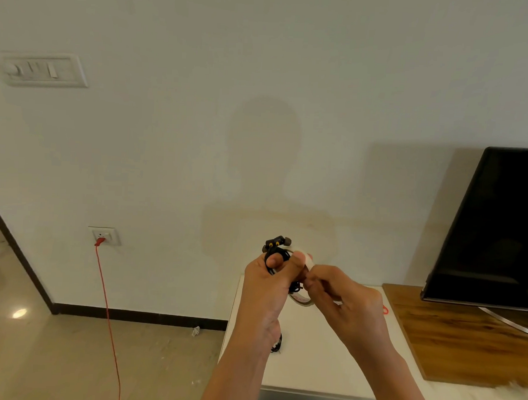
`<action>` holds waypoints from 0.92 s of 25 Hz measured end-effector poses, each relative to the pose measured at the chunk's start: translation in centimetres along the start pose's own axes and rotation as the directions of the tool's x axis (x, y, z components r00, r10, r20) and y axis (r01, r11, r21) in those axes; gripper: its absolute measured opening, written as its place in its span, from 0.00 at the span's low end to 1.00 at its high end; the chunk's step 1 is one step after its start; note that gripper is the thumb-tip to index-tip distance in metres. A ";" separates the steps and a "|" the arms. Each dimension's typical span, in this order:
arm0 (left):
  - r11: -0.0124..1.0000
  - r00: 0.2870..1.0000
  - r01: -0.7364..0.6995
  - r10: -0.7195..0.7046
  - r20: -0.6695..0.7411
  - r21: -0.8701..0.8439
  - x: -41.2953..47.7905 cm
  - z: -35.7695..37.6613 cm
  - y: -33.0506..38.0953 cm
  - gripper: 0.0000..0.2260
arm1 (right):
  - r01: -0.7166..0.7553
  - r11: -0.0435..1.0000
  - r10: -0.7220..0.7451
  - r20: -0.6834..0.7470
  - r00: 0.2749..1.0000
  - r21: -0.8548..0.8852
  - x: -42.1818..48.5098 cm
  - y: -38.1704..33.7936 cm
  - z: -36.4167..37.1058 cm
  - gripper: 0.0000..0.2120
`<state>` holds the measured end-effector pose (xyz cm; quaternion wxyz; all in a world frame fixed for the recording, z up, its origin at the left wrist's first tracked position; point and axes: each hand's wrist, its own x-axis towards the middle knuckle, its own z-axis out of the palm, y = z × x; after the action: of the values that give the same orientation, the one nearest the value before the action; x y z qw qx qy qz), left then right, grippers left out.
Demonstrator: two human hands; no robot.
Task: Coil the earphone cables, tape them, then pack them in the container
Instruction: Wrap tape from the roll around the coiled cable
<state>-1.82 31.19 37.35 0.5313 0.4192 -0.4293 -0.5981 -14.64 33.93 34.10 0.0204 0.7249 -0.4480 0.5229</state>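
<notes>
Left hand gripped the coiled black earphones together with a pale tape roll, held up over the far left corner of the white counter. Right hand pinched the roll's edge with curled fingers. A second dark coil lay near the counter's left edge.

Both forearms raised, left hand gripping the earphone cable, right hand pinching the tape roll.

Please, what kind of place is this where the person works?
Probably a living room in a home: a television on a wooden board, a red cable plugged into a wall socket, and a polished floor.
</notes>
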 end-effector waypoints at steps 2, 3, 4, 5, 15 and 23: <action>1.000 1.000 0.006 -0.006 -0.013 -0.019 -0.1 0.0 0.1 0.07 | -0.042 0.997 0.043 -0.009 0.999 0.061 0.0 -0.3 0.0 0.13; 1.000 1.000 0.009 -0.009 -0.014 -0.024 -0.3 0.0 0.3 0.06 | -0.049 0.996 0.051 -0.016 0.999 0.079 0.1 -0.4 0.0 0.14; 0.999 1.000 0.010 -0.011 -0.012 -0.032 -0.3 0.0 0.3 0.06 | -0.048 0.995 0.050 -0.024 0.998 0.085 0.1 -0.4 0.0 0.13; 0.999 1.000 0.015 -0.015 -0.009 -0.040 -0.4 0.0 0.3 0.07 | -0.035 0.996 0.038 -0.037 0.999 0.077 0.1 -0.3 0.0 0.11; 0.995 1.000 0.015 -0.017 -0.018 -0.097 -1.2 0.5 1.3 0.16 | 0.083 0.996 -0.080 -0.122 0.989 0.014 0.4 -0.7 -0.1 0.09; 0.989 1.000 0.011 -0.011 -0.001 -0.150 -1.4 0.4 1.5 0.16 | 0.085 0.995 -0.074 -0.165 0.984 0.061 0.9 -1.3 -0.2 0.10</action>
<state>-1.68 32.51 38.99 0.5585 0.3809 -0.3802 -0.6312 -13.86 34.30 35.47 0.0530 0.6973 -0.3975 0.5940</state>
